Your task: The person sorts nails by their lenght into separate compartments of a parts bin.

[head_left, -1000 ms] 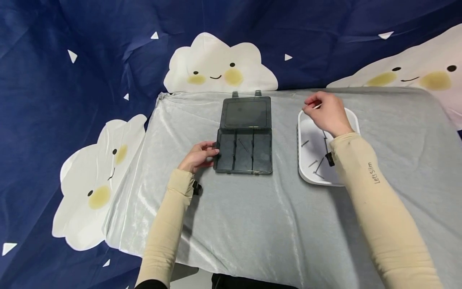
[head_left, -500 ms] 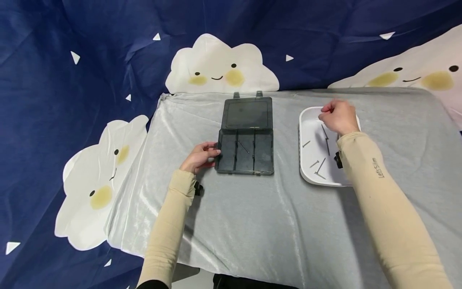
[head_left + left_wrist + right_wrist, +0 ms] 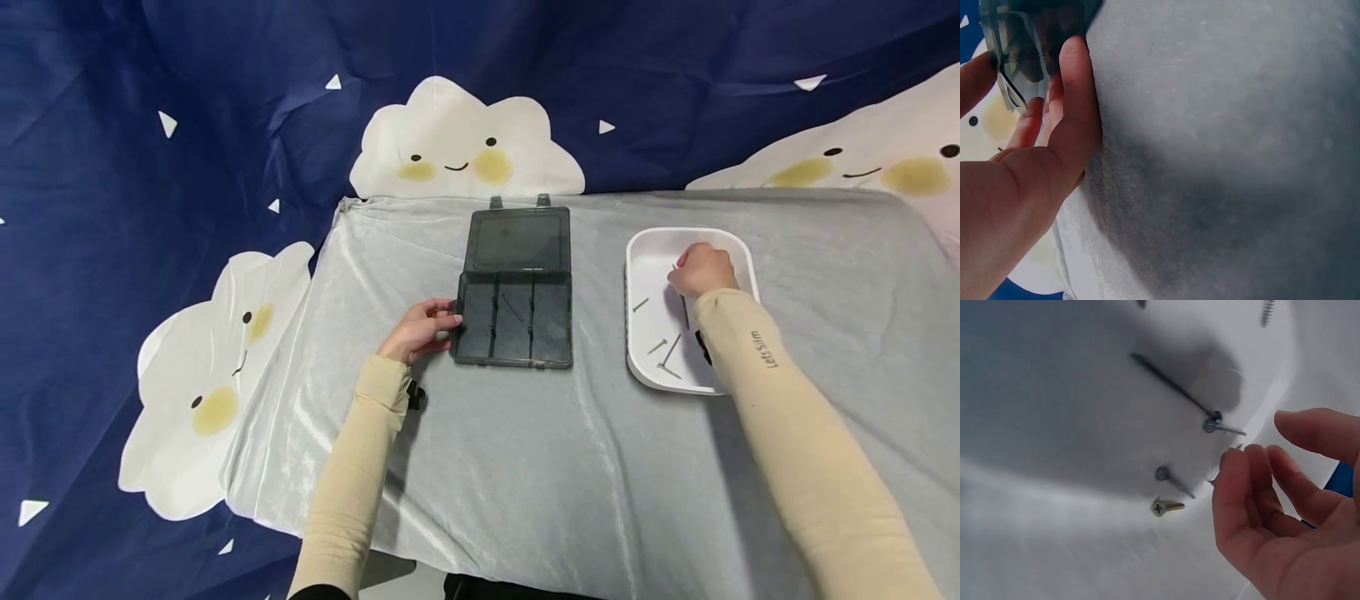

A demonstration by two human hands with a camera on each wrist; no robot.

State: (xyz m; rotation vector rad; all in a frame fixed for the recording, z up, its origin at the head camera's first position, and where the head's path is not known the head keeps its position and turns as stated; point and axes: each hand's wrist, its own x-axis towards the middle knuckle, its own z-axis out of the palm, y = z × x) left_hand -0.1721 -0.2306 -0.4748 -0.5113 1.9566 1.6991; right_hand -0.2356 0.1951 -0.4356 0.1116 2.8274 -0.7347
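My left hand (image 3: 417, 331) grips the left edge of a dark translucent compartment box (image 3: 552, 329), its lid (image 3: 519, 242) laid back. In the left wrist view, thumb and fingers lie on either side of the box wall (image 3: 997, 37). One slim fastener (image 3: 512, 308) lies in the middle compartment. My right hand (image 3: 703, 271) is down inside a white tray (image 3: 651, 267). The right wrist view shows its fingers bent and the thumb apart from them, with threaded ends showing behind the fingers. Beside them lie a long dark nail (image 3: 1172, 384), a short nail (image 3: 1175, 482) and a brassy cross-head screw (image 3: 1166, 507).
Grey velvety cloth (image 3: 525, 467) covers the table. More fasteners, such as a small screw (image 3: 640, 306), lie on the tray floor. A navy curtain with smiling clouds (image 3: 465, 150) hangs behind the table and along its left side.
My right hand has moved from above the tray's back left rim, first rightward, then down into the tray. The left hand keeps its grip on the box. The head view has shifted slightly.
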